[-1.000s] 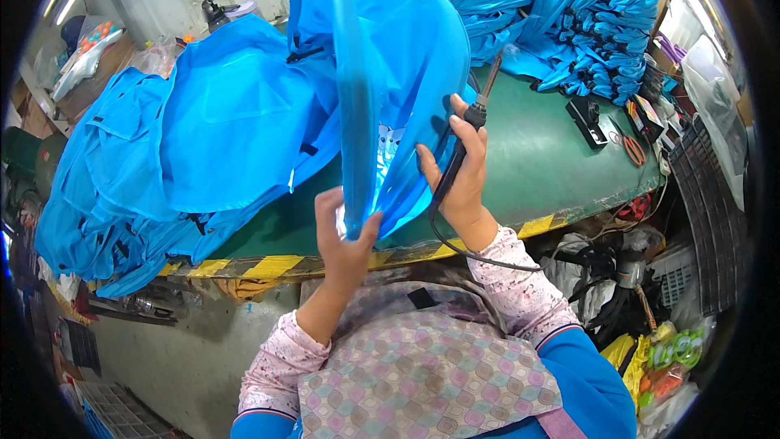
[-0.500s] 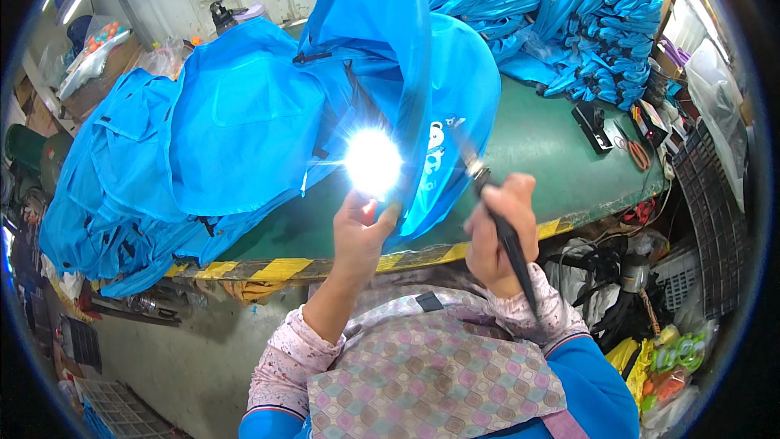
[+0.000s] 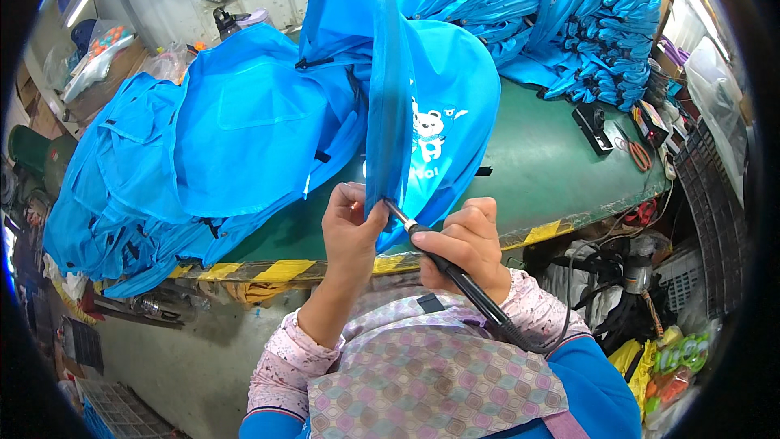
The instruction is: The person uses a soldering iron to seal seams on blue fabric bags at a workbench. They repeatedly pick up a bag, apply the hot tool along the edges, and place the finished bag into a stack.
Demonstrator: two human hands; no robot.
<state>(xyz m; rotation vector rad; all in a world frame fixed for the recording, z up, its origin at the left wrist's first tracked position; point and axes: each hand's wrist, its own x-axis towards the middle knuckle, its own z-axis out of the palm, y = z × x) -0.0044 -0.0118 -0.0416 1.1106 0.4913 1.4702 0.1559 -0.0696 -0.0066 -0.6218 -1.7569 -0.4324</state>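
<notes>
A blue fabric piece with a hoop-like edge [image 3: 387, 114] stands up in front of me on the table, a white cartoon bear printed on its right panel. My left hand [image 3: 351, 223] is closed at the lower part of that edge, pinching it between thumb and fingers. In my right hand [image 3: 467, 248] is a soldering iron [image 3: 463, 280] with a black handle, its cord trailing back past my sleeve. The iron's metal tip meets the fabric edge right beside my left thumb. The exact contact point is too small to make out.
The green table [image 3: 561, 154] has a yellow-black striped front edge. Blue fabric pieces [image 3: 244, 122] lie heaped at left; a large folded stack [image 3: 561, 16] stands at the back right. Orange-handled scissors [image 3: 639, 154] and a black box [image 3: 592, 128] lie at right.
The soldering iron has come left and down to the fabric edge. That edge has shifted left, and the bright lamp glare seen earlier by my left hand is now mostly hidden.
</notes>
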